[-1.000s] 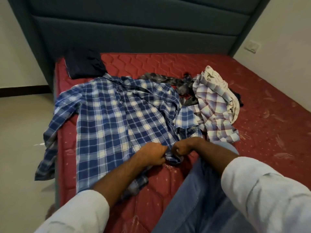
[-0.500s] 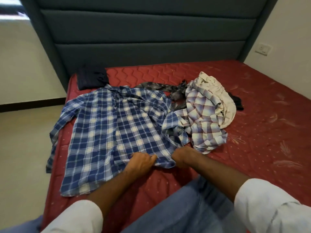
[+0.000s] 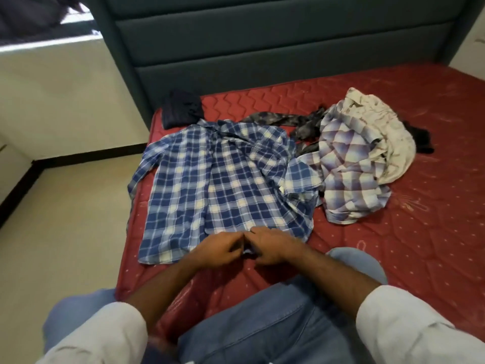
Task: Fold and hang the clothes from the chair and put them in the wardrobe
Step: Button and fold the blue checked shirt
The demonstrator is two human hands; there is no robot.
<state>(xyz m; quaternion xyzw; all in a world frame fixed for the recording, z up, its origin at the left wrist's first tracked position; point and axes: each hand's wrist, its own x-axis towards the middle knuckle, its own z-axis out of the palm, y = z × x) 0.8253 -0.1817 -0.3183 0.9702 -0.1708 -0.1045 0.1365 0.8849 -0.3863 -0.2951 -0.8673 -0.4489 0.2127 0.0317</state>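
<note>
Spreading across the room's near right was the red mattress, bare and quilted, backed by a dark padded headboard at the far side. On it, toward the left edge, lay the blue plaid shirt, front up and fairly flat, collar far, hem near, its left sleeve draping off the mattress edge; laid out like that, it looked ready for buttoning or folding. Right of it sat the heap of waiting clothes: a pale plaid shirt bundled with a cream garment, a mottled grey piece trailing beneath. A dark folded item rested at the far left corner, apart, probably already done. And down at the near hem, both hands met: the left hand and right hand, fingers curled, knuckles nearly touching, pinching the blue shirt's bottom edge at the placket, seemingly drawing the two front panels together to square the hem before the fold.
</note>
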